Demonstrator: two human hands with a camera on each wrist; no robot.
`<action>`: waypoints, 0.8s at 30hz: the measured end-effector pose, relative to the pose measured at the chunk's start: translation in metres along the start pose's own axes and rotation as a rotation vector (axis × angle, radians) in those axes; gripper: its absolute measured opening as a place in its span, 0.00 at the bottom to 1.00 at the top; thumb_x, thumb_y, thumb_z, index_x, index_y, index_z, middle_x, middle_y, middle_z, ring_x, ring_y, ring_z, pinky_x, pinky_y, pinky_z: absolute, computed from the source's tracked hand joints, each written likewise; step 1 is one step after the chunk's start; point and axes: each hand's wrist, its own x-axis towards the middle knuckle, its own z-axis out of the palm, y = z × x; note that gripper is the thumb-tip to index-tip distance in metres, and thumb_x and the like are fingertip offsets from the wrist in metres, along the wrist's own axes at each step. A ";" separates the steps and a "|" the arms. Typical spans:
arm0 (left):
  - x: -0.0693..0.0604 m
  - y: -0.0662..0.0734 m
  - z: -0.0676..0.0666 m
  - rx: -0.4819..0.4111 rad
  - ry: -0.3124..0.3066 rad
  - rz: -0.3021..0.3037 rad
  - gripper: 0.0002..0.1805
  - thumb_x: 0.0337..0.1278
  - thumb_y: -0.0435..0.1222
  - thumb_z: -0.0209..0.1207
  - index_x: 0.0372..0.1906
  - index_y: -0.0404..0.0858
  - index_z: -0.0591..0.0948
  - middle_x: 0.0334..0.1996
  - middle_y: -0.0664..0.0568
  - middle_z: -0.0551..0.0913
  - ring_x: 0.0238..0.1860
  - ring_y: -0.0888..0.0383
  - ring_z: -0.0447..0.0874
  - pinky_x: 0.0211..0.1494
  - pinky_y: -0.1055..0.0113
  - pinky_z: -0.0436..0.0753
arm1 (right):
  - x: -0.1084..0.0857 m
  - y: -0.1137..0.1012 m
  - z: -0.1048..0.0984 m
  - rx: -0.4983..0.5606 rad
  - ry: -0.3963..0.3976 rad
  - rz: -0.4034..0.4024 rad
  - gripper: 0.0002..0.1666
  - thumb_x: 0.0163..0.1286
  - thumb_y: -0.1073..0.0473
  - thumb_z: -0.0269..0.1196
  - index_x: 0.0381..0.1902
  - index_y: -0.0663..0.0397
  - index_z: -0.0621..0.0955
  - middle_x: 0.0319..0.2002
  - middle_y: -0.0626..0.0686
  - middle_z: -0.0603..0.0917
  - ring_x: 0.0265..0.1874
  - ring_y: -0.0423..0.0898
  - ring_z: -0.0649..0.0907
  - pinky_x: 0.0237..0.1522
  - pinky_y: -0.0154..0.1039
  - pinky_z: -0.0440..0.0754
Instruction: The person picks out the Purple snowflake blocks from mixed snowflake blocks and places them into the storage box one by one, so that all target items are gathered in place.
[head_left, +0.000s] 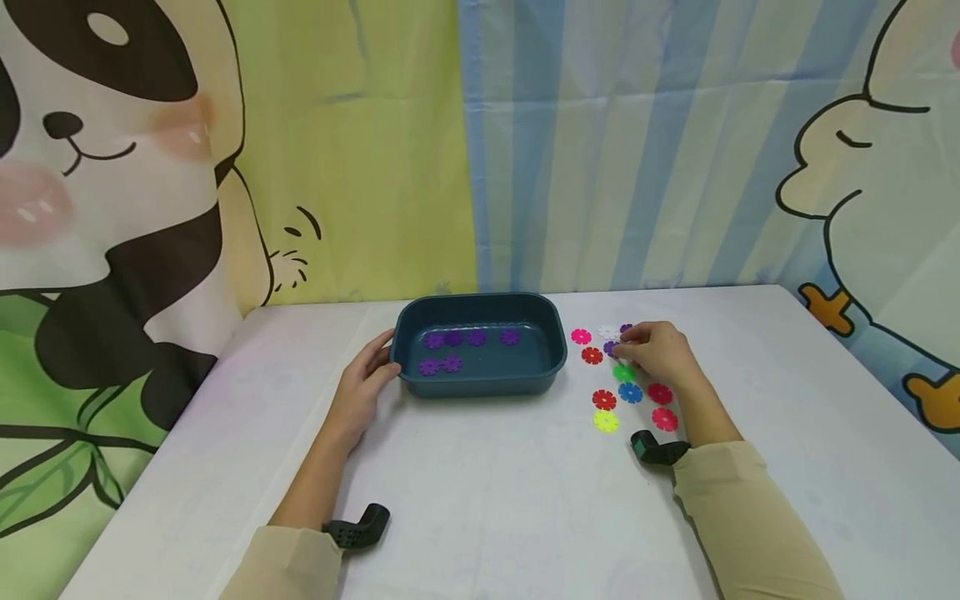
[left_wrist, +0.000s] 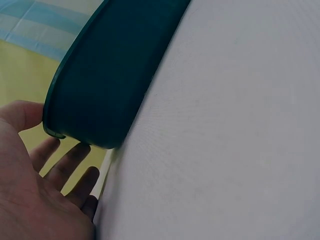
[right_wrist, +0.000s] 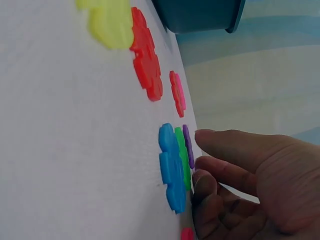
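A dark teal plastic tray [head_left: 480,387] stands on the table, with several purple flower-shaped plastic discs [head_left: 476,337] lying flat inside. My left hand [head_left: 358,398] touches the tray's left end from outside; in the left wrist view its thumb [left_wrist: 22,115] meets the rim, other fingers loosely bent below. To the right of the tray, my right hand [head_left: 662,354] reaches low over loose discs. Its thumb tip is beside a purple disc [head_left: 610,348]; another purple disc [head_left: 627,328] shows just behind its fingers. The right wrist view shows a gap between thumb and forefinger, nothing seen in it.
Around the right hand lie a white disc [head_left: 606,332], a green disc [head_left: 623,372], a blue disc [head_left: 631,392], a yellow disc [head_left: 606,421] and several red and pink discs [head_left: 664,418]. A printed curtain [head_left: 585,167] hangs behind the white table [head_left: 495,492].
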 end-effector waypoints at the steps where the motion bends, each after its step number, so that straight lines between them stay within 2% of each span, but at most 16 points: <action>1: 0.000 0.000 0.000 -0.002 -0.001 0.001 0.31 0.76 0.34 0.51 0.80 0.44 0.64 0.73 0.38 0.73 0.74 0.46 0.71 0.61 0.83 0.69 | 0.001 0.000 0.001 -0.006 0.002 -0.001 0.31 0.68 0.52 0.71 0.63 0.62 0.78 0.58 0.66 0.79 0.54 0.59 0.79 0.47 0.41 0.85; 6: 0.001 0.000 0.000 0.002 0.001 0.002 0.31 0.76 0.34 0.51 0.80 0.44 0.64 0.73 0.38 0.73 0.74 0.46 0.71 0.60 0.85 0.70 | 0.002 -0.001 0.005 -0.021 0.013 0.007 0.30 0.67 0.54 0.71 0.62 0.63 0.78 0.57 0.66 0.79 0.57 0.61 0.78 0.53 0.49 0.85; 17: 0.000 0.001 0.000 0.003 0.001 -0.006 0.31 0.76 0.35 0.51 0.80 0.44 0.64 0.73 0.38 0.72 0.74 0.46 0.70 0.60 0.85 0.70 | 0.003 -0.006 0.008 -0.005 -0.004 0.035 0.27 0.68 0.58 0.70 0.61 0.63 0.75 0.55 0.65 0.78 0.55 0.60 0.78 0.57 0.50 0.84; 20: -0.001 0.001 0.000 0.013 0.002 -0.004 0.31 0.76 0.35 0.51 0.80 0.46 0.64 0.73 0.39 0.73 0.74 0.46 0.71 0.66 0.78 0.69 | 0.003 -0.006 0.008 0.009 -0.004 0.036 0.27 0.69 0.59 0.70 0.61 0.64 0.75 0.56 0.66 0.78 0.56 0.61 0.77 0.60 0.52 0.83; 24: -0.001 0.002 0.000 0.025 0.004 0.001 0.31 0.76 0.35 0.51 0.80 0.47 0.65 0.72 0.39 0.74 0.74 0.46 0.71 0.75 0.59 0.67 | 0.003 -0.006 0.008 0.019 0.007 0.018 0.27 0.69 0.60 0.70 0.61 0.65 0.74 0.56 0.66 0.78 0.56 0.61 0.77 0.62 0.53 0.81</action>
